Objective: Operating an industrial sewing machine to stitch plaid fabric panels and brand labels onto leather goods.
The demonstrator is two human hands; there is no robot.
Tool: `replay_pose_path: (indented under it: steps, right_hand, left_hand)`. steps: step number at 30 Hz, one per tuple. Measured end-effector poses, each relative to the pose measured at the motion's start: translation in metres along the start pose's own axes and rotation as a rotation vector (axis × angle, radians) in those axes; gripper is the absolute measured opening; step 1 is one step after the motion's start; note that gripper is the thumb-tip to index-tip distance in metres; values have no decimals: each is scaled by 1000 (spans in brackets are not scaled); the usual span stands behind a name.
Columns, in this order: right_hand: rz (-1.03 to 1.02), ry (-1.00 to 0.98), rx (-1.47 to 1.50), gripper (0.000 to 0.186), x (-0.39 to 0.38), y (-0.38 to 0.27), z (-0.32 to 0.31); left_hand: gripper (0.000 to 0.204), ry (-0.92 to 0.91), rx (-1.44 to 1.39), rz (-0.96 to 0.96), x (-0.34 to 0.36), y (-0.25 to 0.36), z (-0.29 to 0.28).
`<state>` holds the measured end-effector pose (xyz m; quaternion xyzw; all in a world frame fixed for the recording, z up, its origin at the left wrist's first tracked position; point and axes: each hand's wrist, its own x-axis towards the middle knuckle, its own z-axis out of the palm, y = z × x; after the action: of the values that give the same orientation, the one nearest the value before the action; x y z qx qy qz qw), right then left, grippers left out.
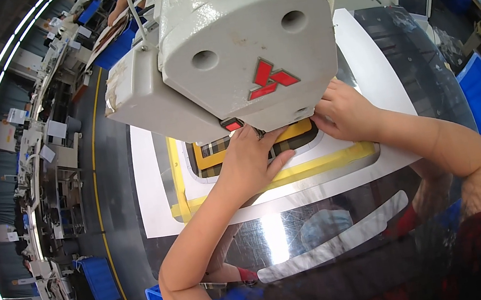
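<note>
- Pressing flat, the left hand (249,161) lay with fingers spread on the plaid fabric piece (281,143) inside the yellow-edged clamp frame (313,166); it gripped nothing, and a slip there could have skewed the cloth.
- The right hand (346,113), apart from the left, rested at the frame's right edge with fingertips tucked under the white sewing machine head (242,48); whether it pinched the cloth I could not tell.
- Both hands sat just beside the needle area, hidden by the head; had the machine started, fingers might have been caught.
- Farther off, the glossy table (407,46) offered little friction, so the white template plate (148,184) could have shifted.
</note>
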<state>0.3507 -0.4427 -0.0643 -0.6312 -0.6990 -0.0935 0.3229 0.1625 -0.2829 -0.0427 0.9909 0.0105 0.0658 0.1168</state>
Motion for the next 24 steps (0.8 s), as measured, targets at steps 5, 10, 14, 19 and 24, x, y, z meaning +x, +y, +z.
replay_pose_path:
  steps: [5, 10, 14, 19, 24]
  right_hand:
    - [54, 14, 2, 10, -3, 4, -1]
    - [68, 19, 1, 11, 1, 5, -3]
    - [59, 10, 18, 11, -3, 11, -1]
    - [92, -13, 53, 11, 3, 6, -1]
    - [191, -95, 175, 15, 0, 15, 1]
  left_hand:
    - [57, 14, -14, -52, -4, 7, -1]
    - [62, 49, -55, -25, -9, 11, 2]
    - [78, -68, -217, 184, -31, 68, 8]
    - [57, -142, -261, 287, -69, 107, 30]
    - [47, -124, -157, 278, -81, 85, 27]
